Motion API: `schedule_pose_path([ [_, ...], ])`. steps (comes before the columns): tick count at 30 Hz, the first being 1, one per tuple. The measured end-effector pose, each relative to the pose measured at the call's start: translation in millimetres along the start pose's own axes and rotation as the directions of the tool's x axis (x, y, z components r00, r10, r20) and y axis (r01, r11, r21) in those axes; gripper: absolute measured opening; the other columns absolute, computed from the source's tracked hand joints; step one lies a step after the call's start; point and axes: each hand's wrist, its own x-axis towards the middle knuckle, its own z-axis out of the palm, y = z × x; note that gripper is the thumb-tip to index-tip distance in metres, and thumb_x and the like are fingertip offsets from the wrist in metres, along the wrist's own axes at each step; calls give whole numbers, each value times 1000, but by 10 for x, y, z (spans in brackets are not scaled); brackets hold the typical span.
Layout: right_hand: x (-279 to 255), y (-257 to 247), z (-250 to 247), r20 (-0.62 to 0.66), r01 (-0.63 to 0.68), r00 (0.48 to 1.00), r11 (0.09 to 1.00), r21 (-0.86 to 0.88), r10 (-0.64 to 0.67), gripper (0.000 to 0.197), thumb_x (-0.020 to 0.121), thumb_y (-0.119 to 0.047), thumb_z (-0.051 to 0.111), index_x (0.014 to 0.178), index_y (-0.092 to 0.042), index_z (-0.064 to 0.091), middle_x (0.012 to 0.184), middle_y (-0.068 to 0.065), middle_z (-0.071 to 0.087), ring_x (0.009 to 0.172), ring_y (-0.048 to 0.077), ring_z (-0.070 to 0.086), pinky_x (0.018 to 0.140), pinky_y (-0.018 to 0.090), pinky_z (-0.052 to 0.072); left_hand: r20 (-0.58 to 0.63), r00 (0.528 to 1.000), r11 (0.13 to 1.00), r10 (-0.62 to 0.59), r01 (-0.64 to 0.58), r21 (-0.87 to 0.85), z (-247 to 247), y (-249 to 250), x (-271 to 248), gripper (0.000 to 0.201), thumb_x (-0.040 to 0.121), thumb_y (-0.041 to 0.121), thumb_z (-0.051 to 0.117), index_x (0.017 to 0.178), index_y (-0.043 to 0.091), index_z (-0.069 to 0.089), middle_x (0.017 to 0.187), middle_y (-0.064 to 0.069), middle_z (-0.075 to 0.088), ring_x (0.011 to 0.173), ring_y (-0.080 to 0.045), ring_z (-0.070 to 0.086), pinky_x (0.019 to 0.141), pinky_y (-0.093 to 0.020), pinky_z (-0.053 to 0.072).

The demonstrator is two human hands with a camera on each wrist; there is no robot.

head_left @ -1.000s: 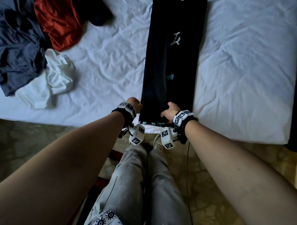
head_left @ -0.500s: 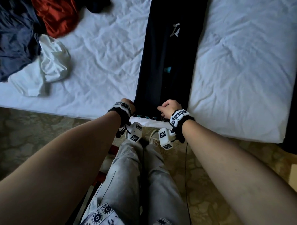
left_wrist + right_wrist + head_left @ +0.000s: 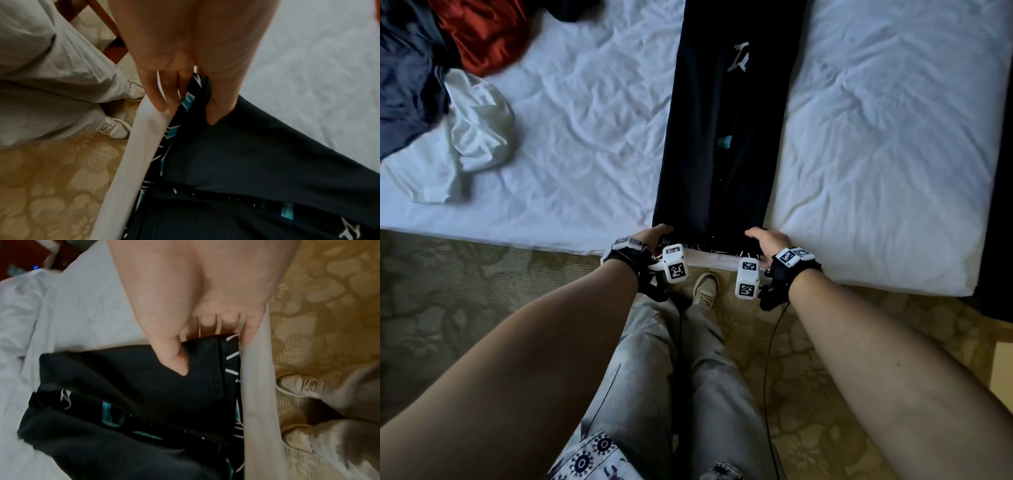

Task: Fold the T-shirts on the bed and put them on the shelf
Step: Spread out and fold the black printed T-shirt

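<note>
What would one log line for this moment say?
stage: folding | black T-shirt: long strip on bed | left hand: pinches near corner | right hand: pinches other corner

A long folded T-shirt [image 3: 726, 137] lies on the bed [image 3: 876, 154], running from the near edge to the far side. The left hand [image 3: 650, 236] is at its near left corner, the right hand [image 3: 767, 240] at its near right corner. A heap of clothes [image 3: 441, 68] lies at the far left, well apart.
</note>
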Motion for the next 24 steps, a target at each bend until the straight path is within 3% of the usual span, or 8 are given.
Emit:
schedule_pose_path([
  [3,-105,-5,-19,80,-29,997,996,86,22,32,81,-23,72,105,-2,64,87,10,62,64,19,59,36,14,43,-43,995,991,88,-92,-95,79,-40,-39,24,90,23,65,104,8,51,86,-9,58,72,-21,60,55,-27,56],
  [5,-129,12,-38,94,-28,995,990,136,16,37,85,-16,69,115,2,59,97,11,57,67,17,54,33,11,39,-90,990,974,109,-124,-187,94,-57,-21,23,86,12,70,101,6,54,94,-16,63,79,-26,65,69,-34,60],
  [7,-134,52,-21,42,-13,999,984,178,6,34,84,-9,68,114,2,56,104,13,55,82,25,58,45,15,50,-147,979,971,139,-163,-174,90,-81,20,24,80,9,74,97,4,58,93,-19,66,81,-29,68,82,-44,58],
  [10,-151,154,22,-2,-12,1000,964,267,13,18,81,0,67,93,-6,55,106,16,59,93,31,59,79,42,59,-215,960,979,178,-194,-56,63,-128,99,33,64,17,79,88,8,59,92,-19,69,84,-33,70,84,-47,57],
  [12,-114,252,49,-30,18,999,971,240,-11,20,78,0,68,92,-6,55,99,13,63,90,30,62,80,47,59,-234,955,982,182,-187,1,22,-206,299,43,50,25,77,87,11,60,87,-19,71,80,-34,72,81,-47,58],
  [15,-127,322,82,-82,85,994,979,186,-71,34,72,-7,72,103,-12,60,97,5,68,90,27,67,83,45,58,-284,938,979,200,-200,26,67,-224,197,57,41,25,76,91,7,59,84,-16,70,77,-33,70,80,-46,58],
  [20,-281,235,-11,-159,336,930,942,-6,-332,69,78,-7,68,139,-23,40,135,-3,51,117,13,51,97,21,39,-336,834,895,439,-372,245,192,-147,-230,66,69,15,68,126,30,38,106,-7,60,86,-25,65,85,-39,56],
  [24,-375,113,-103,-102,500,849,851,-159,-518,41,79,-6,63,114,-26,65,118,-6,66,112,11,60,101,25,46,-215,720,691,660,-469,549,220,16,-494,46,80,4,61,122,24,63,121,-1,57,98,-17,59,83,-21,46],
])
